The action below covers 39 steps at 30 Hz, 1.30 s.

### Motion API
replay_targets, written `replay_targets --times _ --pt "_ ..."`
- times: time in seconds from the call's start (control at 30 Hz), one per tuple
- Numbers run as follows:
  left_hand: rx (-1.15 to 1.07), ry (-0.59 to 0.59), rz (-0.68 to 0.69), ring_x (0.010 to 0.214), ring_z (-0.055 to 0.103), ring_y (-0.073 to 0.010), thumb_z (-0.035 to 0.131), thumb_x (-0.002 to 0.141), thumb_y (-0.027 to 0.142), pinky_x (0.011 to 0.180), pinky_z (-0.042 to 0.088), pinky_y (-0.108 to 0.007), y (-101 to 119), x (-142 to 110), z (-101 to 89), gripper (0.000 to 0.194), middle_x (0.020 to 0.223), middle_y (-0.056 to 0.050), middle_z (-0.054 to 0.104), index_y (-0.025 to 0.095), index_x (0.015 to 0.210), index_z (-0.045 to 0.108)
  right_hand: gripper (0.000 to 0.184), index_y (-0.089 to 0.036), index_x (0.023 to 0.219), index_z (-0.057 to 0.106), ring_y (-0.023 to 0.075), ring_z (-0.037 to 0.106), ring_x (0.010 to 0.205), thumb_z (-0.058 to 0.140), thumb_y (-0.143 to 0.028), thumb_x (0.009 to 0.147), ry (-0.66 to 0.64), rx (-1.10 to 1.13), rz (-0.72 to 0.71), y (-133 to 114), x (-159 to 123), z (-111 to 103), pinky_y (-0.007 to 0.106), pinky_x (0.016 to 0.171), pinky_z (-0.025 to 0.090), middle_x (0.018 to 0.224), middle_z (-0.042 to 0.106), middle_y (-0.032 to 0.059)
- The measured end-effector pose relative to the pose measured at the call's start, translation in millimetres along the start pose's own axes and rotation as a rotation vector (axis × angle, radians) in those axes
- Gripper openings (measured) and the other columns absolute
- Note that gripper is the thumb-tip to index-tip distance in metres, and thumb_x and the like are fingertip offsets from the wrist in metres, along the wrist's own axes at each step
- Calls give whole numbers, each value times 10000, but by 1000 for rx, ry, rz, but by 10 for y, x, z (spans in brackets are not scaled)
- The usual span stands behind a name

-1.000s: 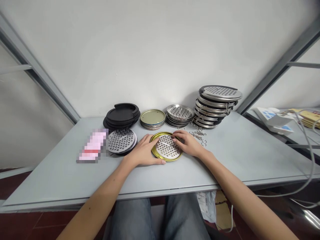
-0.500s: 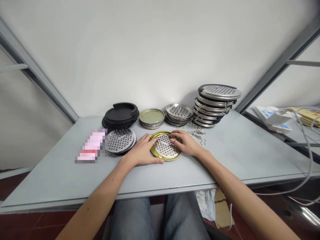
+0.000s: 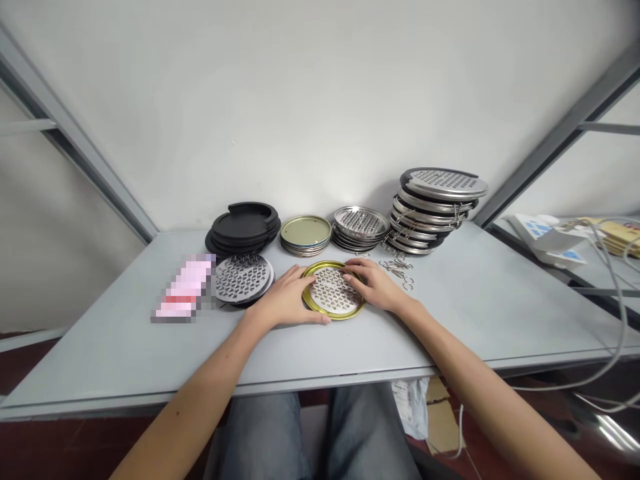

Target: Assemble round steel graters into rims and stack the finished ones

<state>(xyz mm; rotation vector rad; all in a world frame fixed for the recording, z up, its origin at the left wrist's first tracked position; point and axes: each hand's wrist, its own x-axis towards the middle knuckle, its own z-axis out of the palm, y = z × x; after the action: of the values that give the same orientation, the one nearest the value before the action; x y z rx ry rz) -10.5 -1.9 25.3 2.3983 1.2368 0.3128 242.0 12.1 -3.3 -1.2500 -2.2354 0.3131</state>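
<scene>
A gold-rimmed round tin lid (image 3: 320, 311) lies on the grey table (image 3: 475, 300) with a perforated silver disc (image 3: 331, 292) seated in it. My left hand (image 3: 283, 300) cups the lid's left edge, thumb along its near rim and fingers curved round it. My right hand (image 3: 375, 283) rests on the disc's right side, fingers pressed flat on the metal. Left of the lid sits a small stack of perforated discs (image 3: 243, 278).
Along the wall stand black round lids (image 3: 243, 228), gold-lined tin lids (image 3: 305, 235), silver grater discs (image 3: 361, 228) and a tall stack of assembled graters (image 3: 435, 210). Loose wire rings (image 3: 399, 270) lie beside my right hand. A pink pixelated item (image 3: 186, 291) is at left.
Both hands stay on the lid and disc; my right fingers shifted slightly over the disc. The view moved a little.
</scene>
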Motion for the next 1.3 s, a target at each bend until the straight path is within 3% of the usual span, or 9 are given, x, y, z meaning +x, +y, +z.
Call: replay_targets --times 0.33,0.63,0.77,1.03,1.3 --pt "0 -21 -54 1362 344 -342 681 519 751 1077 357 -390 17 13 -1 951 1480 -110 370 193 1278 548 390 -196 1165 643 265 555 1114 397 -407 948 22 -31 -18 9 2 48 450 994 422 1196 612 120" --pt "28 5 -45 1370 335 -338 655 515 787 1105 327 -390 -1 19 36 1020 1482 -144 364 144 1298 535 395 -164 992 706 263 560 1109 385 -390 952 38 15 53 4 -11 5 439 1005 426 1197 594 141" --pt "70 10 -33 1354 358 -343 625 529 808 1099 334 -388 16 15 32 1025 1473 -169 367 118 1283 545 384 -172 1009 708 261 561 1107 394 -386 950 27 7 42 -5 -16 3 439 1001 427 1188 600 133" --pt "97 -2 9 1272 453 -349 616 582 780 1033 389 -391 68 -4 -36 957 1429 -138 419 178 1317 506 385 -187 992 727 263 572 1086 407 -397 944 24 -2 26 -30 -8 10 435 983 436 1173 619 118" --pt "175 26 5 1204 512 -347 591 585 798 976 426 -385 70 26 12 945 1371 -157 470 158 1277 531 394 -176 1053 714 254 573 1087 415 -408 943 34 6 15 -20 -3 29 417 984 436 1180 612 123"
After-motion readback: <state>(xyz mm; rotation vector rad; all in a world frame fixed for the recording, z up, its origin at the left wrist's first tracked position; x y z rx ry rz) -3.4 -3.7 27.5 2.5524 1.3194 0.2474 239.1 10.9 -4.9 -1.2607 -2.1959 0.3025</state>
